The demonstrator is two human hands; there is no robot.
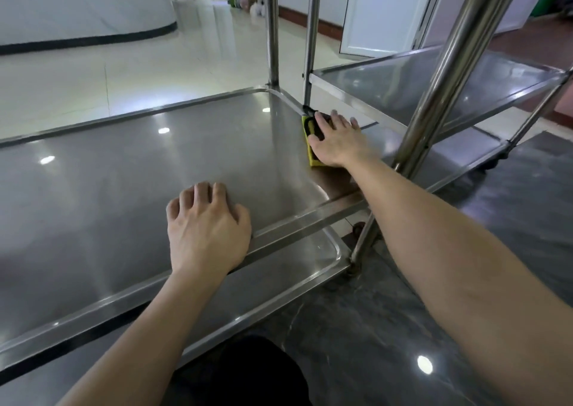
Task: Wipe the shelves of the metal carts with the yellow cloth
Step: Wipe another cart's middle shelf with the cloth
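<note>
At the far right edge of the near cart's middle shelf [155,163], the yellow cloth [313,157] lies flat against the raised rim, close to the far right corner. It looks folded, with a dark layer showing between the yellow. The right hand [336,140] lies on top of it, palm down. Its fingers [322,120] are spread and nearly straight, pressing the cloth onto the steel rather than curling round it.

The left hand [206,222] rests near the shelf's front rim with loosely bent fingers. Their tips touch the metal and they hold nothing.

The shelf is a brushed stainless tray with rounded corners and a low lip, glossy enough to mirror ceiling lights. A lower shelf [279,275] of the same make sits beneath it. A round polished post [449,73] rises at the near right corner.

A second cart's shelf [434,83] stands just beside on the right. Dark veined floor tiles [372,328] lie underneath, with pale glossy tiles [124,73] beyond.
</note>
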